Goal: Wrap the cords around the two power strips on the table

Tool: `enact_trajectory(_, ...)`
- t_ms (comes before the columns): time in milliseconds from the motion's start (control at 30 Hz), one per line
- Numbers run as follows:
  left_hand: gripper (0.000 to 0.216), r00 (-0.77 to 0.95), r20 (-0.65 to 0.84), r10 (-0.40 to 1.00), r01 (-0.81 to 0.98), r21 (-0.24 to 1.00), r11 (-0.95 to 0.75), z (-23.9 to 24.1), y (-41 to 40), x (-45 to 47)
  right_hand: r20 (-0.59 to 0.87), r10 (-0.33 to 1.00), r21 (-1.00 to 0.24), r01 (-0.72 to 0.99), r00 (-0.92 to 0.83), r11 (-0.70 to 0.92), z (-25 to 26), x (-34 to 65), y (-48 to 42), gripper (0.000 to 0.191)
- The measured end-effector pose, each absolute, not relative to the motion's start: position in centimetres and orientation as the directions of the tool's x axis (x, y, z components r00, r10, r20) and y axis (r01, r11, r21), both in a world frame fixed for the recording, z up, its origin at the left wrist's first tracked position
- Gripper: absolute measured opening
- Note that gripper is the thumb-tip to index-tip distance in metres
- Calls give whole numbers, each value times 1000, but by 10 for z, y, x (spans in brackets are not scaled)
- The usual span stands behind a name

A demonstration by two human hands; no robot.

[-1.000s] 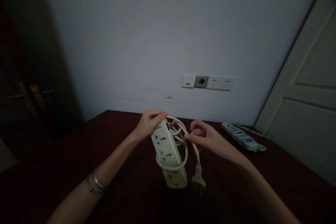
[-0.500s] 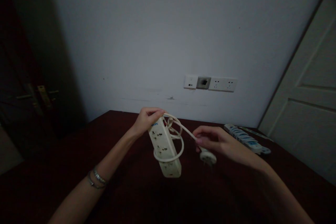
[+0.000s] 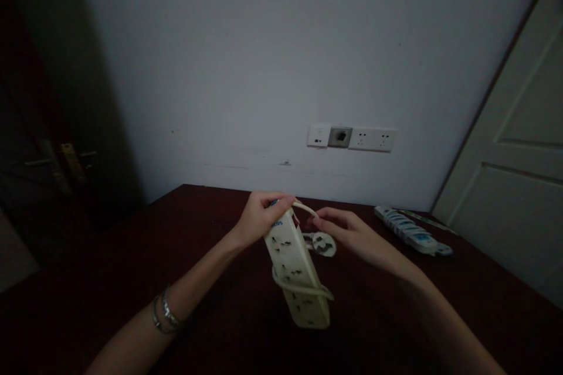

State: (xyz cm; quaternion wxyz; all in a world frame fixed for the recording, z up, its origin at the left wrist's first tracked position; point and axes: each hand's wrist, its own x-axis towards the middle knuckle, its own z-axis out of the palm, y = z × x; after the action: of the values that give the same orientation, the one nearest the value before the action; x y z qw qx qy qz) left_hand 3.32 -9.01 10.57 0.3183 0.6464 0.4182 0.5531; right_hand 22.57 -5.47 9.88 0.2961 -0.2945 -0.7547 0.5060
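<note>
Blue "PHILIPS" on power strip point(image 3: 297, 266)

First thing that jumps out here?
The cream power strip at centre, held nearly upright over the dark table by the left hand, its cord looped round it. The right hand holds the plug beside it. A second strip lies far right.

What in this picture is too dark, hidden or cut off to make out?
Head view only:
- Back of the power strip: turned away from the camera.
- Cord behind the strip: the strip hides how many turns there are.
- Plug prongs: too small, partly behind the right hand.
- Left hand fingertips: curled over the strip's top.
- Second strip sockets: too small.
- Dark door: too dim.
</note>
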Motion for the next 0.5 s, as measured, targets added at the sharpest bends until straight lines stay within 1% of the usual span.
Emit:
enact_trajectory(67, 32, 4, 434, 901, 148, 890, -430, 106, -88, 30, 102, 735, -966, 110, -671, 234, 104, 228, -56, 31)
enact_trajectory(133, 32, -8, 422, 906, 107, 902, -419, 106, -87, 27, 84, 686, -985, 43, -723, 167, 105, 232, -56, 33)
enact_trajectory(200, 32, -4, 411, 912, 62, 910, -410, 105, -86, 25, 97, 614, -991, -17, -783, 135, 104, 236, -54, 44)
enact_trajectory(267, 32, 13, 402, 915, 24, 915, -403, 105, -86, 24, 94, 572, -992, -30, -815, 121, 103, 239, -52, 51)
enact_trajectory(367, 31, 51, 387, 921, -7, 922, -387, 105, -86, 26, 66, 607, -988, 32, -792, 149, 102, 238, -52, 40)
enact_trajectory(433, 31, 68, 365, 929, -19, 931, -364, 105, -87, 27, 84, 643, -975, 72, -761, 212, 103, 236, -54, 34)
enact_trajectory(500, 31, 82, 347, 934, -37, 938, -345, 105, -88, 29, 114, 654, -948, 115, -748, 297, 103, 233, -55, 32)
